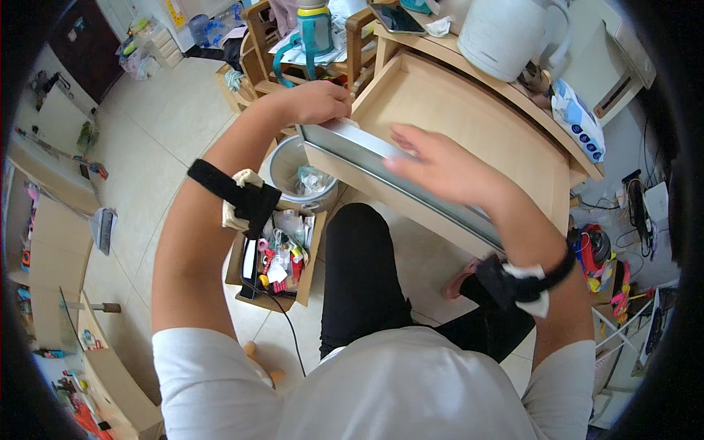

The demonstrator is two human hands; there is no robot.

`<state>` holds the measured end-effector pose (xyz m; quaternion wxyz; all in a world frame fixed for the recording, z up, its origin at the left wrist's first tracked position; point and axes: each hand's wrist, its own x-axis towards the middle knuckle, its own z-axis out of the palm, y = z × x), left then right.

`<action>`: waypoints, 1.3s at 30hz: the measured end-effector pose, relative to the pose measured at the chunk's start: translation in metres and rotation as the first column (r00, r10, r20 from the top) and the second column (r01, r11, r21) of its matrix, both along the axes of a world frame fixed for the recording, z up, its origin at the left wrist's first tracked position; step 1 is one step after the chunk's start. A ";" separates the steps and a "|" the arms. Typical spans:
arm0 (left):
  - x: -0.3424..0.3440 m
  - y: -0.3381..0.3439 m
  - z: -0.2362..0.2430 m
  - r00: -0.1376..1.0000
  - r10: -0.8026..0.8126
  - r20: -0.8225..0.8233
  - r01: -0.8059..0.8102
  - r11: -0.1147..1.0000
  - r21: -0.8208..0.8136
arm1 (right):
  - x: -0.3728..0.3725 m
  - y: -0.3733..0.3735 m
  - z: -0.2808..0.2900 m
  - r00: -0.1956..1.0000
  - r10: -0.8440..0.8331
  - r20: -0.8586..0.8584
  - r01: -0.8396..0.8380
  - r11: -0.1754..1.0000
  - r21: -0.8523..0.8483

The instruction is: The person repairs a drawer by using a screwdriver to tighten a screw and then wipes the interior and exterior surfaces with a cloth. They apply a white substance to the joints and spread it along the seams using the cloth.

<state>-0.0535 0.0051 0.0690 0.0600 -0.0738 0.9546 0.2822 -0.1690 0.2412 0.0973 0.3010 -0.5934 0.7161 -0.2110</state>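
The drawer (469,125) is apparently steadied at its front corner by the left hand (320,102), whose grip cannot be confirmed, while the right hand (445,167) is held apart, fingers extended.

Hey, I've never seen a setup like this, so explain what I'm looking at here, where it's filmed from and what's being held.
There's no machine here, just a person working with bare hands, with black straps around both forearms. The one picture comes from a wide camera on the person's head, looking down, so straight edges bend toward the rim.

The left hand is at the left corner of a pulled-out wooden drawer. The right hand, slightly blurred, is open over its front edge; whether it touches is unclear. I see no loose object held.

On the wooden top behind are a white kettle, a phone and a white-and-blue packet.
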 end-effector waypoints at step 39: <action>0.020 0.058 -0.117 0.214 0.913 -0.347 0.099 0.334 0.938 | -0.015 -0.089 -0.027 0.789 -0.251 0.561 0.066 0.942 0.328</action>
